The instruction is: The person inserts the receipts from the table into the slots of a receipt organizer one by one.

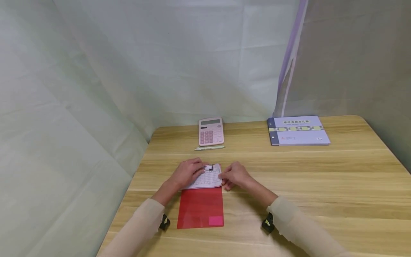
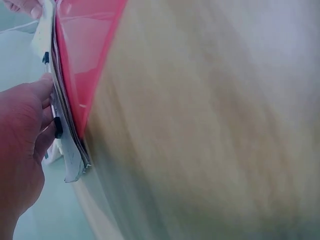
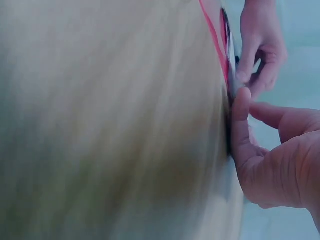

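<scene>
A stack of printed sheets (image 1: 207,180) lies across the upper part of a red folder (image 1: 200,207). Near the stack's top edge sits a paper fastener with black pieces (image 1: 211,169). My left hand (image 1: 187,172) reaches over the stack from the left; its thumb and fingers bend about the fastener, seen edge-on in the left wrist view. On the right side, my right hand (image 1: 236,175) pinches the edge of the sheets between thumb and fingers. The right wrist view shows both hands (image 3: 280,160) close together at the stack. Some of the fingertips are hidden.
Behind the hands, a pen (image 1: 210,147) lies in front of a pink calculator (image 1: 211,132). A ledger book (image 1: 300,137) with a dark spine lies toward the back right of the wooden table (image 1: 305,192). Pale curtains (image 1: 199,60) hang behind the table.
</scene>
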Motion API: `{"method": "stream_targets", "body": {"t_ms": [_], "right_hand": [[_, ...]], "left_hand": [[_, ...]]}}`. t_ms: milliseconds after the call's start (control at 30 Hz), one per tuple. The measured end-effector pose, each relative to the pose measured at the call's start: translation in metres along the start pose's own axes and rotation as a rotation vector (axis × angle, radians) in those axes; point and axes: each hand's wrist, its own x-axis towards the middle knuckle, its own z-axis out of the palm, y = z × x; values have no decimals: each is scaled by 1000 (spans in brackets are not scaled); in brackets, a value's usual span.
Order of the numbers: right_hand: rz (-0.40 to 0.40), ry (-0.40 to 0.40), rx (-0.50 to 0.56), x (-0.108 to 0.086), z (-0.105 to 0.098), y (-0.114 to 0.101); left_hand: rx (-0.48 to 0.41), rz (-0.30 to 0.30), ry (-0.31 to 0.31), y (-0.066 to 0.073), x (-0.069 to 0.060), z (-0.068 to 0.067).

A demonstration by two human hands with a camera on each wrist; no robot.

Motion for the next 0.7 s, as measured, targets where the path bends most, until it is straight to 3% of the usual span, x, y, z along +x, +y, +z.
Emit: {"method": "stream_targets", "body": {"t_ms": [133, 333, 467, 700], "right_hand": [[-64, 30, -170, -3, -15, -1], [-213, 57, -270, -9, -54, 0], [-329, 66, -356, -17, -85, 5], [-388, 60, -329, -41, -139, 18]], "left_hand": [[-44, -11, -19, -3, 0, -2], [-115, -64, -60, -7, 0, -8], [-163, -86, -47, -8, -2, -16], [-236, -151, 11, -13, -12, -31]]}}
